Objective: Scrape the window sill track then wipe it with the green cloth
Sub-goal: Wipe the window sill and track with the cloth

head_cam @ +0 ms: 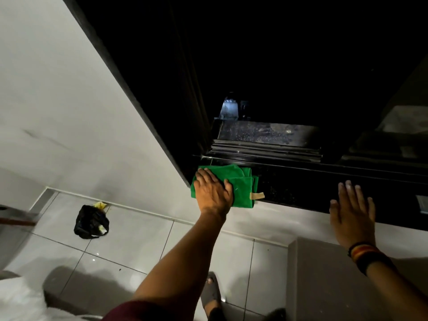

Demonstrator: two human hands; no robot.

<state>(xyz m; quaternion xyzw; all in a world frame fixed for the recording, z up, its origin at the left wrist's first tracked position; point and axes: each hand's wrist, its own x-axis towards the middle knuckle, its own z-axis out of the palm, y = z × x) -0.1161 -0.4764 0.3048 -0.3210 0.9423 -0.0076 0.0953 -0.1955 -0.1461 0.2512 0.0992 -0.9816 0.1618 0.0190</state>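
Note:
A folded green cloth (240, 184) with a tan tag lies on the left end of the dark polished window sill (301, 188). My left hand (212, 193) presses flat on the cloth, fingers spread over its left half. Behind the sill run the dark ridged window tracks (266, 150), with a dusty, speckled ledge beyond them. My right hand (352, 214) hovers at the sill's front edge, fingers apart and holding nothing; a striped band is on its wrist. No scraper is in view.
A black plastic bag (91, 221) with yellow scraps lies on the white tiled floor by the wall. A grey box-like surface (324, 274) stands below my right arm. My sandalled foot (212, 291) is on the floor. The window opening is dark.

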